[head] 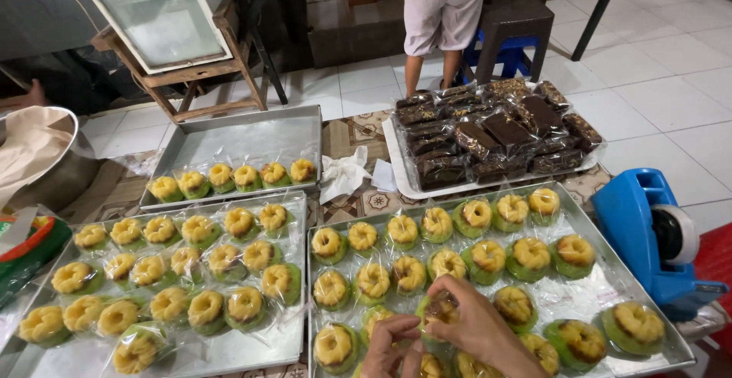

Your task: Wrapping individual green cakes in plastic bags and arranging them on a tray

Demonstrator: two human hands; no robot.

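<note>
At the bottom centre of the frame I have my right hand (473, 318) and left hand (390, 345) pinching one wrapped ring cake (441, 309) just above the right tray (602, 267), fingers gathered on its plastic as if closing it.

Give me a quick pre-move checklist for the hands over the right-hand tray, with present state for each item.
1. Both hands on the wrapped cake: ok, left hand and right hand meet on it.
2. Wrap closed: cannot tell, fingers cover it.
3. Free spot in right tray: ok, bare patch near its right side.
4. Tape dispenser beside tray: ok.
5. Left tray overlaps none: cannot tell.
</note>
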